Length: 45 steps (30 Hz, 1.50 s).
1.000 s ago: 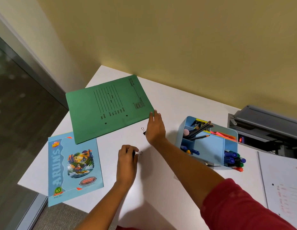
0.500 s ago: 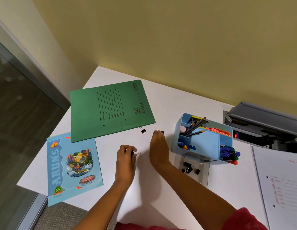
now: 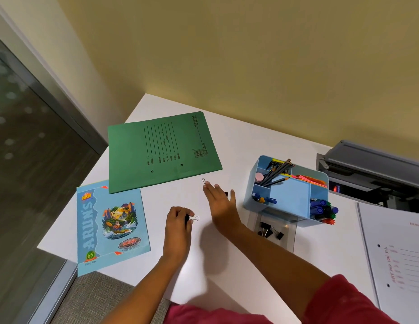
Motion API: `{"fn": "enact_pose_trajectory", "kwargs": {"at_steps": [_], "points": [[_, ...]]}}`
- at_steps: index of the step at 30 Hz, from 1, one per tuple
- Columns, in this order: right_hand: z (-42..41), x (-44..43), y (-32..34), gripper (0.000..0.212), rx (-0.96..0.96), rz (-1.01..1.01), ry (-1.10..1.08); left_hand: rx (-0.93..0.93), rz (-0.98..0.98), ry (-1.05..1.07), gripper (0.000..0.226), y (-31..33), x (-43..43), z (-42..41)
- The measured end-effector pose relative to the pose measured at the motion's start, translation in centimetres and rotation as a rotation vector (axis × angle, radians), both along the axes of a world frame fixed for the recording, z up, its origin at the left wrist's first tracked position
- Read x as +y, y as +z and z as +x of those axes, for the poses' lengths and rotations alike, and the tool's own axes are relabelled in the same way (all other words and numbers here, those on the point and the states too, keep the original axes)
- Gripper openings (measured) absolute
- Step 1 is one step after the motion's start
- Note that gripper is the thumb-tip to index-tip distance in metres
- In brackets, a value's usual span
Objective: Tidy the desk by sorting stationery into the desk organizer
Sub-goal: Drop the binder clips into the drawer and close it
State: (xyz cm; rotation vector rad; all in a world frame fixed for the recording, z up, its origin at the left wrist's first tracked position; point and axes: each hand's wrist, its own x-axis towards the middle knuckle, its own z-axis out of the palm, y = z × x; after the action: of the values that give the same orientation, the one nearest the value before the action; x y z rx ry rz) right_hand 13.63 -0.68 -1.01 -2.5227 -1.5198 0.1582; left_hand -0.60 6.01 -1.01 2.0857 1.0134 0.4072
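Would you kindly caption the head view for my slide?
Left hand holds a binder clip while the open right hand reaches over loose clips beside the blue desk organizer.

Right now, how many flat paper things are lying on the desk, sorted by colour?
Green folder: 1
Blue notebook: 1
White punched sheet: 1
Total: 3

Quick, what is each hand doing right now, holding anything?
Left hand: closed on a binder clip.
Right hand: open and flat above the desk, holding nothing.
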Motion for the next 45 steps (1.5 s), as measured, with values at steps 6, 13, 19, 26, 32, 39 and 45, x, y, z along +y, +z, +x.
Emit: {"fn": "enact_pose_trajectory", "kwargs": {"at_steps": [6, 13, 19, 26, 32, 39, 45], "points": [[-2.0, -6.0, -1.1, 0.079, 0.107, 0.093, 0.039, 0.004, 0.025, -0.011, 0.026, -0.3, -0.2, -0.2], [-3.1, -10.0, -0.4, 0.077, 0.114, 0.109, 0.03, 0.006, 0.071, -0.039, 0.027, -0.2, -1.2, -0.6], [-4.0, -11.2, 0.8, 0.086, 0.137, 0.126, 0.017, -0.001, 0.114, -0.028, 0.026, -0.1, -2.4, -1.3], [-3.5, -13.3, 3.2, 0.068, 0.128, 0.266, -0.085, 0.003, 0.13, -0.052, 0.022, 0.0, -2.6, -2.0], [-1.1, -15.7, 4.4, 0.056, 0.116, 0.33, -0.285, 0.018, 0.148, -0.078, 0.022, 0.3, -2.2, -2.2], [-0.3, -17.1, 2.8, 0.038, 0.159, 0.288, -0.364, 0.009, 0.116, -0.095, 0.023, 0.7, -2.2, -2.5], [-0.8, -16.7, 2.2, 0.036, 0.204, 0.337, -0.459, 0.033, 0.11, -0.106, 0.021, 1.3, -2.4, -2.9]]}}
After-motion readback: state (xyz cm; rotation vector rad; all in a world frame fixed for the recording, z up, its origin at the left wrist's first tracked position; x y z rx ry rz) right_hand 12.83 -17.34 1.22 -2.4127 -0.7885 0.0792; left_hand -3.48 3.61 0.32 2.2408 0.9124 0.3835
